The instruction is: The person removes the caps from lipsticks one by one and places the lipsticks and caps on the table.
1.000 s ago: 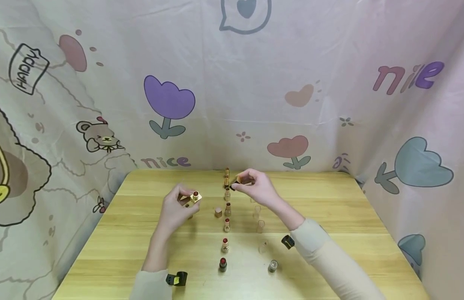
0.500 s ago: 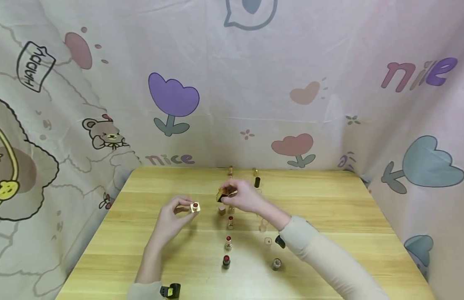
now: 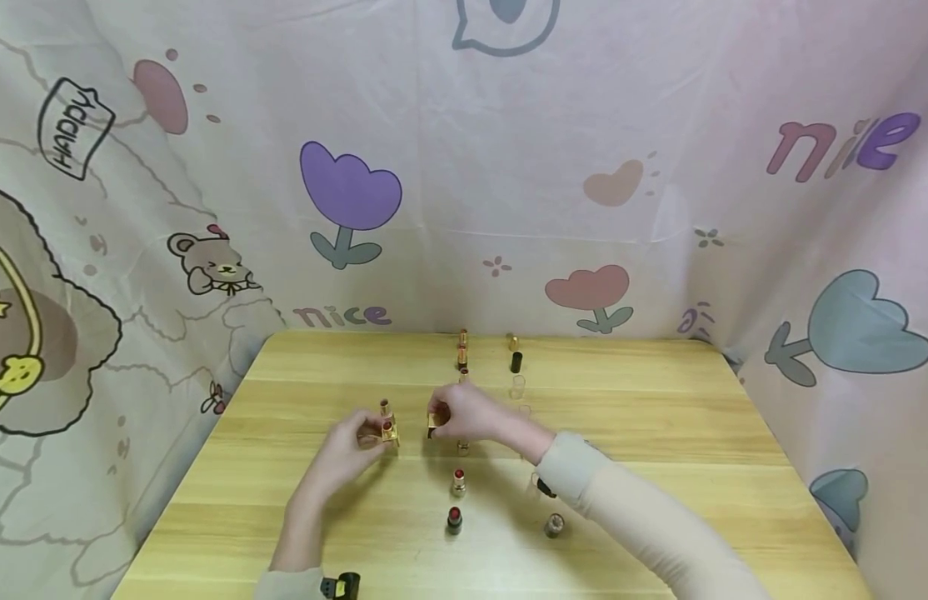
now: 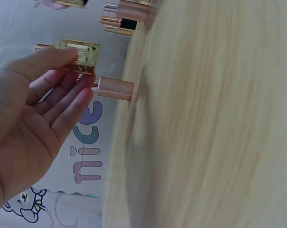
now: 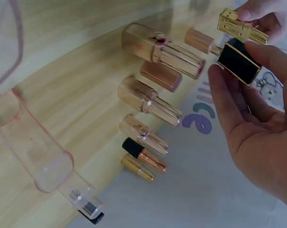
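Note:
My left hand [image 3: 346, 448] pinches a gold square-bodied lipstick [image 4: 88, 56] between thumb and fingers, its red tip upward in the head view. A rose-gold lipstick [image 4: 115, 89] stands on the table just beyond that hand. My right hand [image 3: 471, 414] pinches a black cap with gold edges [image 5: 239, 62], held a short way to the right of the gold lipstick, apart from it. In the right wrist view, the gold lipstick [image 5: 240, 26] appears past the cap. A rose-gold cap [image 5: 161, 76] stands on the table; the right hand hides it in the head view.
Uncapped lipsticks stand in a row down the table's middle, among them a red one in a dark case [image 3: 454, 521] and one in a gold case [image 3: 459, 482]. To their right runs a row of caps, including a grey cap [image 3: 554, 525] and a black cap [image 3: 516, 362].
My right hand has carried the black cap leftward and closer to me, across the lipstick row. My left hand has lowered the gold lipstick toward me; both hands are now closer together.

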Demonstrator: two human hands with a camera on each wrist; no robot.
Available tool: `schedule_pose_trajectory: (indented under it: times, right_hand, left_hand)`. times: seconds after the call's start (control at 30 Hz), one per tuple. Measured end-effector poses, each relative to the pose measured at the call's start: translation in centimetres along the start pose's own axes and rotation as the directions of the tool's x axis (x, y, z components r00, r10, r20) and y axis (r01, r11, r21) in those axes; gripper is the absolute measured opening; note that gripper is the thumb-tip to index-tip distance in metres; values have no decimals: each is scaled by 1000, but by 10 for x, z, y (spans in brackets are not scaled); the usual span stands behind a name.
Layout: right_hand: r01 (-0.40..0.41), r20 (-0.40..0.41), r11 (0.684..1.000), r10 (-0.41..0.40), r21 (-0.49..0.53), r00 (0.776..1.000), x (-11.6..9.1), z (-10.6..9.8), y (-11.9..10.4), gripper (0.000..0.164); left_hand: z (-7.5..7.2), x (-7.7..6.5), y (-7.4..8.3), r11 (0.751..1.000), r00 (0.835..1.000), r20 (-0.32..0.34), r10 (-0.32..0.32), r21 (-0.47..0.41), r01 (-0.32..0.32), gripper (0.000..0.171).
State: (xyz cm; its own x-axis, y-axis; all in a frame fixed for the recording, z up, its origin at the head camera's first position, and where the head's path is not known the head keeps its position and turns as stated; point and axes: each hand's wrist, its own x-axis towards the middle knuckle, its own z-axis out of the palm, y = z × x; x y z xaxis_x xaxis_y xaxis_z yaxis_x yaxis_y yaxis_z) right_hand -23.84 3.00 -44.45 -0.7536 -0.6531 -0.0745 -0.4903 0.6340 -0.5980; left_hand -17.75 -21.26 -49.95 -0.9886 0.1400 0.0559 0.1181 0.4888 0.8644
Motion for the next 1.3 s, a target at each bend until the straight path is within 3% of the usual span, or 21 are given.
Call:
schedule_pose_trajectory:
  times: [0.33, 0.63, 0.97, 1.3]
  right_hand:
    - [5, 111, 988, 12, -154, 994, 4, 16, 4, 19]
    - [30, 123, 961, 4, -273, 992, 3, 26, 12, 18]
    - [4, 149, 957, 41, -290, 988, -1, 30, 15, 23]
    - [5, 149, 959, 39, -285, 988, -3, 34, 15, 24]
  left_hand:
    - [1, -2, -5, 995, 996, 27, -80, 70, 78, 29]
    - [2, -2, -5, 989, 994, 60, -91, 118, 84, 25]
    - [3, -3, -6, 987, 994, 75, -85, 146, 73, 26]
    - [3, -3, -10, 985, 991, 69, -114, 137, 103, 27]
